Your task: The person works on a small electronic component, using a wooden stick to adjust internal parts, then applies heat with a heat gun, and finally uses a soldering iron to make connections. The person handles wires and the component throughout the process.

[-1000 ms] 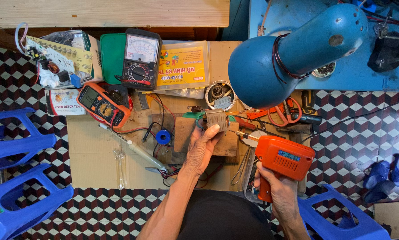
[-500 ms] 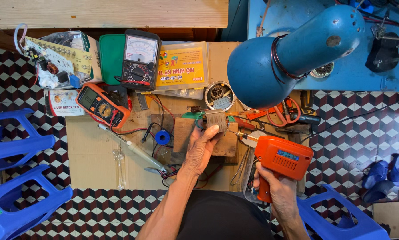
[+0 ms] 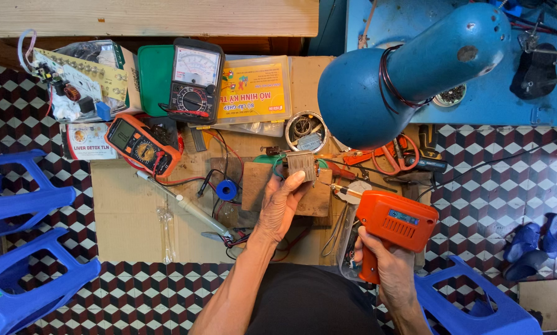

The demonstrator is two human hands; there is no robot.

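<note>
Hands unmoved | left hand (image 3: 282, 205) grip pinches small transformer (image 3: 302, 164) | right hand (image 3: 387, 267) clasps orange soldering gun (image 3: 395, 222)

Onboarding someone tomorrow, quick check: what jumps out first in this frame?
The big blue lamp shade at upper right dominates, hanging over the cluttered cardboard work mat. Next is the orange soldering gun, gripped by the right hand at lower right, its tip aimed at a small component that the left hand holds at centre. Left of that lie an orange digital multimeter and a black analog meter.
</note>
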